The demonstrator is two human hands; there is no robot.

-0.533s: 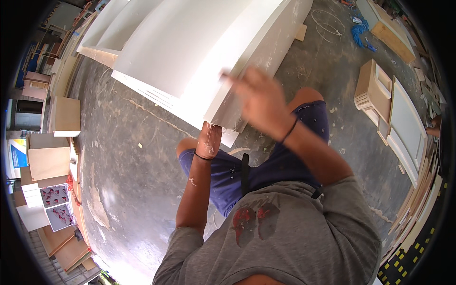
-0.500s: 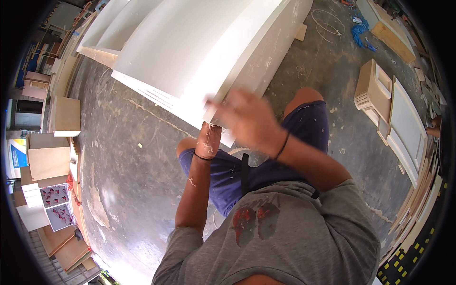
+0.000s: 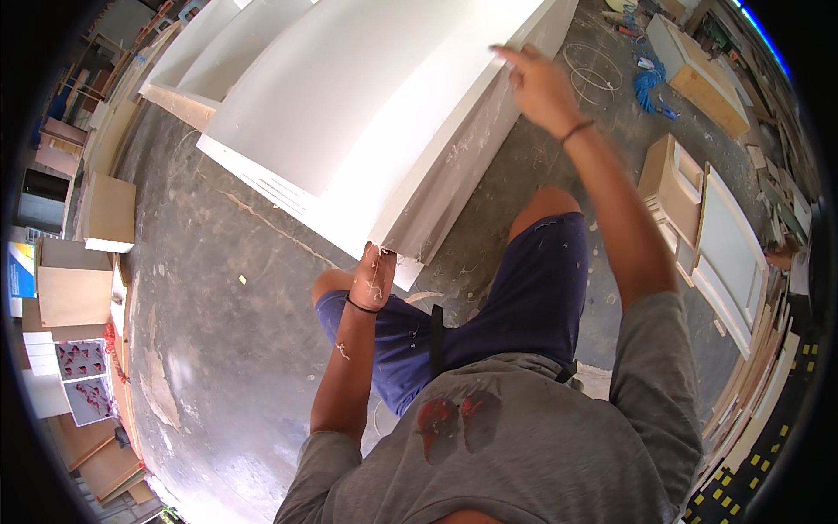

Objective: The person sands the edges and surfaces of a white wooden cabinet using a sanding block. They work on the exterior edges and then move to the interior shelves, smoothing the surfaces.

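Observation:
A large white cabinet-like piece point(image 3: 349, 131) with shelf-like compartments and a long raised edge lies in front of me. At its near corner is my left hand point(image 3: 375, 278), closed on the edge, with the fingertips hidden by the corner. Thin white shavings cling to that hand and forearm. My right hand point(image 3: 543, 92) is farther up the long edge, at its right side. Its index finger stretches out over the edge while the other fingers are partly curled, and nothing shows in it. Whether the finger touches the surface, I cannot tell.
A coil of blue hose point(image 3: 648, 86) and a ring of thin wire point(image 3: 592, 68) lie on the concrete floor. To the right are a wooden frame piece point(image 3: 672, 188) and a white panel point(image 3: 731, 253). Boxes point(image 3: 78, 284) stand along the left.
My right hand, blurred near the close corner before, has moved up and away along the edge, its arm now straighter. My left hand stays at the corner.

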